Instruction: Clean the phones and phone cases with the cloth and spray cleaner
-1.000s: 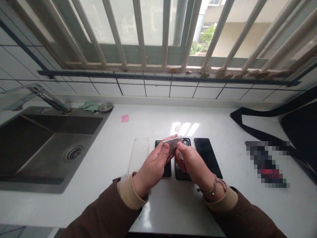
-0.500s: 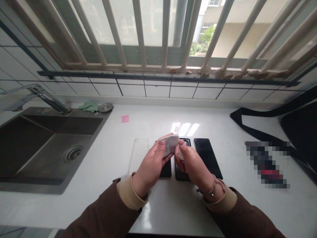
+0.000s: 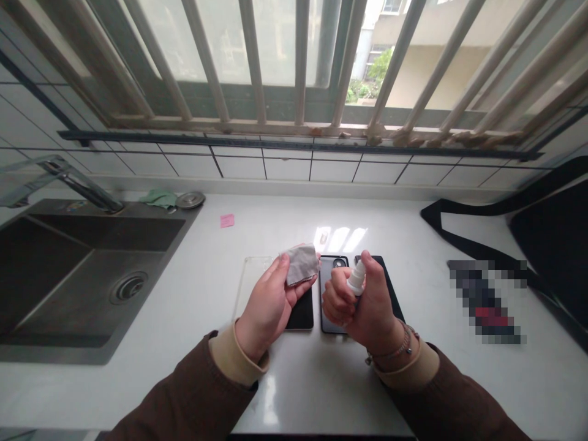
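Observation:
My left hand pinches a grey microfibre cloth between thumb and fingers, above a black phone that it partly hides. My right hand is closed around a small white spray bottle, over a dark phone with a round camera bump. A third black phone lies mostly behind that hand. Left of the phones lies a clear phone case.
The white countertop runs under everything. A steel sink with a faucet lies left, and a green rag, drain cover and pink note sit behind it. A black bag and a blurred object lie right.
My hands have moved apart. The cloth now hangs open in my left hand, and my right hand has turned so the white spray bottle stands upright and shows clearly.

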Demonstrator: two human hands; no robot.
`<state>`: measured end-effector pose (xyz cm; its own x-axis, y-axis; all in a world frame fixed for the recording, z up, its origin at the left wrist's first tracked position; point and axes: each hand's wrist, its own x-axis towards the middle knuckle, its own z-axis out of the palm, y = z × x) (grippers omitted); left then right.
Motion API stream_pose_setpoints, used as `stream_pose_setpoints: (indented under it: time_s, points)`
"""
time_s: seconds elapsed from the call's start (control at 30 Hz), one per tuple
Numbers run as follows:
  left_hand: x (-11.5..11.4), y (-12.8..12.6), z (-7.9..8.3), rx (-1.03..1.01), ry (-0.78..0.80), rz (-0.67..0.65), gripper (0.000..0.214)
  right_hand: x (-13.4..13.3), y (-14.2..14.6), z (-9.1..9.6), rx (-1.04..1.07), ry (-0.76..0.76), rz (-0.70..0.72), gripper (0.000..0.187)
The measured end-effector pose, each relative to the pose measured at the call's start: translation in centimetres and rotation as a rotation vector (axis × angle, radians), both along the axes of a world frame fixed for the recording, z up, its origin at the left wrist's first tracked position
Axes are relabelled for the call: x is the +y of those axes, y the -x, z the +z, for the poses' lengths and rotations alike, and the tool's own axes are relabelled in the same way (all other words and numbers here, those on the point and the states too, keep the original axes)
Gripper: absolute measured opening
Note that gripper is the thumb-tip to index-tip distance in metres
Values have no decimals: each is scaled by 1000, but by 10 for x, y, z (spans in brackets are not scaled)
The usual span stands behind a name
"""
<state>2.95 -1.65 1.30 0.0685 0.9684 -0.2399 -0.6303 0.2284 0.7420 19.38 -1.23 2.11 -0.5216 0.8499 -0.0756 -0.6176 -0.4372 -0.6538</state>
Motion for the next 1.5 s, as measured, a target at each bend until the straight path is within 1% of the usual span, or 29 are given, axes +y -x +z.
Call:
stream_pose_setpoints:
  time_s: [0.13, 0.2, 0.27, 0.33, 0.4, 0.43, 0.5, 0.67, 0.9, 1.1, 1.2, 1.3, 1.37, 1.43, 1.5]
  points:
    - [0, 0, 0, 16, -9, -4, 40, 0, 1, -3, -31, -30, -28, 75]
    - [0, 1, 0, 25, -19, -8, 40, 1, 1, -6, -114, -55, -55, 76]
    - [-1, 1, -1, 40, -40, -21, 40, 2, 1, -11, -304, -144, -120, 76]
    - [-3, 1, -3, 52, -64, -50, 41, 4, 1, -15, -554, -290, -194, 77]
    - [-4, 0, -5, 58, -75, -89, 42, 5, 1, -19, -748, -408, -232, 78]
    - [-5, 0, -6, 57, -75, -108, 42, 6, 0, -20, -802, -431, -235, 78]
    - [-7, -1, -7, 47, -72, -142, 42, 7, -1, -22, -847, -424, -228, 77]
    - [-10, -4, -8, -4, -85, -194, 42, 8, -2, -22, -873, -421, -160, 77]
    - [-8, -2, -13, 15, -104, -182, 40, 10, 2, -28, -949, -391, -115, 79]
    - [-9, -2, -13, 22, -126, -197, 43, 10, 0, -27, -905, -382, -80, 78]
    - [-9, -2, -13, 27, -126, -200, 43, 10, 0, -26, -930, -369, -79, 79]
    - [-7, -1, -12, 22, -117, -166, 42, 8, 1, -23, -932, -368, -93, 80]
    - [-5, -1, -11, 46, -93, -123, 43, 7, 2, -19, -888, -363, -132, 81]
    - [-3, 1, -10, 80, -73, -64, 44, 6, 1, -16, -797, -319, -212, 79]
    - [0, 2, -9, 105, -62, 2, 43, 8, 0, -13, -671, -246, -309, 73]
